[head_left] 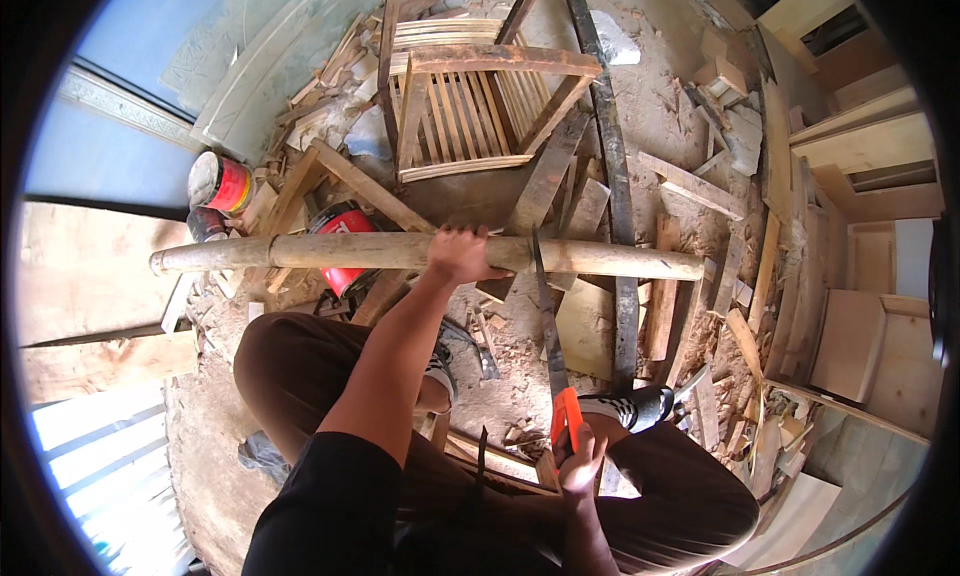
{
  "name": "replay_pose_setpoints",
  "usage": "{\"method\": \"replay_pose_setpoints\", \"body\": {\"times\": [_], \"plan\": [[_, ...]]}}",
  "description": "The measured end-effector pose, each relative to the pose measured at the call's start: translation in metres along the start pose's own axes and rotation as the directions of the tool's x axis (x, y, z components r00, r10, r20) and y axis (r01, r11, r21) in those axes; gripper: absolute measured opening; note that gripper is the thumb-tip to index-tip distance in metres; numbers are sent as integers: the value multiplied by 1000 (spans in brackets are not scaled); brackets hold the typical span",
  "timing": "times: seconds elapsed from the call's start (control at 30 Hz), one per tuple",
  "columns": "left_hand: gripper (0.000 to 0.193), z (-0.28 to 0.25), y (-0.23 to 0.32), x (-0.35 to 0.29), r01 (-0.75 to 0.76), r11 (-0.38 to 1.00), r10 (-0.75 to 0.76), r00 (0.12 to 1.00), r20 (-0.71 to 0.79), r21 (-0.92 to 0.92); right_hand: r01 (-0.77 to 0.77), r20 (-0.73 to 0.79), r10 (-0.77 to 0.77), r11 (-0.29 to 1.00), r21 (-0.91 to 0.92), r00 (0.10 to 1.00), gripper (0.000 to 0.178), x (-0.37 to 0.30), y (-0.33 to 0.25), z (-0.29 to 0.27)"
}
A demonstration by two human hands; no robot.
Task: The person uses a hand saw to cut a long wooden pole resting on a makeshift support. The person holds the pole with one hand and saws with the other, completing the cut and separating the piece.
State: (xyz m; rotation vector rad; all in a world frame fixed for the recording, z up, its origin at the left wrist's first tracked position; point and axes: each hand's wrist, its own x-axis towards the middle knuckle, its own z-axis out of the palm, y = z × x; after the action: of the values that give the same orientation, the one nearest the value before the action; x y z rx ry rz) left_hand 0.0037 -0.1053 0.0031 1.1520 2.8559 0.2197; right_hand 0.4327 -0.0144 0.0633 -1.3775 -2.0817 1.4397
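A long bamboo pole (360, 251) lies crosswise in front of me, with a ring-like joint near its left part. My left hand (460, 255) is closed over its middle from above. My right hand (581, 462), low and right of centre, is wrapped round the orange handle (566, 416) of a handsaw. From the handle the saw's dark blade (549, 326) runs up and away from me, and its far end crosses the pole just right of my left hand. Whether the teeth have cut into the bamboo, I cannot tell.
A slatted wooden chair frame (470, 111) stands beyond the pole. Two red cans (345, 226) (232, 185) sit left, amid wood scraps. A long dark beam (612, 166) passes beneath the pole. Wooden cabinet frames (870, 156) line the right; offcuts and sawdust litter the floor.
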Motion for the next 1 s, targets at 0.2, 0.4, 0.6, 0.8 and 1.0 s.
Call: {"method": "replay_pose_setpoints", "body": {"times": [0.2, 0.4, 0.6, 0.8, 1.0], "plan": [[88, 4, 2, -16, -3, 999, 1, 998, -66, -33, -245, 32, 248, 914, 322, 968, 53, -8, -70, -4], [83, 4, 5, -15, -40, 998, 33, 989, -143, -45, -159, 180, 132, 976, 146, 975, 36, 57, 9, 8], [82, 10, 2, -29, -44, 999, 48, 965, -259, 20, -269, 157, 231, 916, 297, 960, 35, -1, -43, -7], [82, 13, 4, -26, -37, 999, 34, 967, -254, -7, -194, 46, 189, 937, 290, 981, 26, 21, -73, 5], [79, 14, 10, -29, -45, 998, 60, 943, -326, 52, -535, 519, 259, 682, 498, 814, 20, 111, -101, 19]]}}
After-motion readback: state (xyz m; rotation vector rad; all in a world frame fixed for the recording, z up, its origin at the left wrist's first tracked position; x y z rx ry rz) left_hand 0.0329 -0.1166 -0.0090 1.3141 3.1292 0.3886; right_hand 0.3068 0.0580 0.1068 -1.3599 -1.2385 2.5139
